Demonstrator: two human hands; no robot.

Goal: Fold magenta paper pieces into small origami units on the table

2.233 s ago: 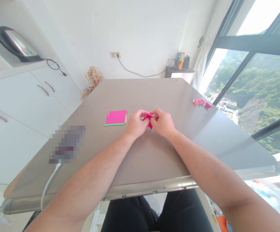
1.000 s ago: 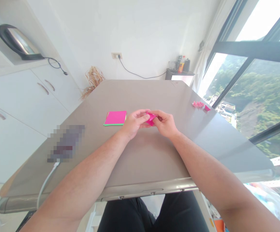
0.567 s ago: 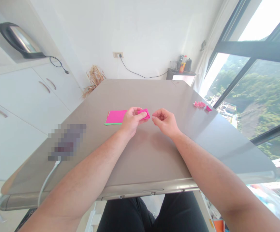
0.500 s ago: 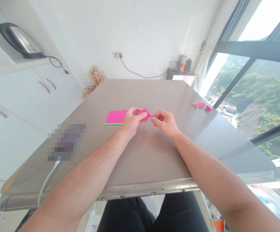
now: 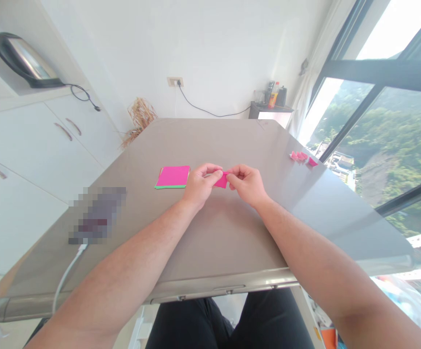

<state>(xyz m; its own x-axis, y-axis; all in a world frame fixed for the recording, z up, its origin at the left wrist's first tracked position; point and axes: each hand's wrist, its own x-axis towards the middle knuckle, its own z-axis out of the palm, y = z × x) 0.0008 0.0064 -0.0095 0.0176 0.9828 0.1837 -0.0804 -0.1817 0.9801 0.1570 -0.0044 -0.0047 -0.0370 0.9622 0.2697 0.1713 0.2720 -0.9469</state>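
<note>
Paper pinched by left hand and right hand, lower part now toward front edge of table; right hand was apart moments ago. Folded pieces unmoved near right edge.

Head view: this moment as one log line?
left hand: holds folded pink paper | right hand: pinches its edge | nearby: flat pink-topped paper stack | far right: pink folded paper pieces

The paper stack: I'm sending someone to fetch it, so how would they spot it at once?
On the grey-brown table, find the left hand. Just left of it lies a flat paper stack, pink on top. Unlike the small pink piece that hand and the right hand hold, it shows green along its near edge.
</note>
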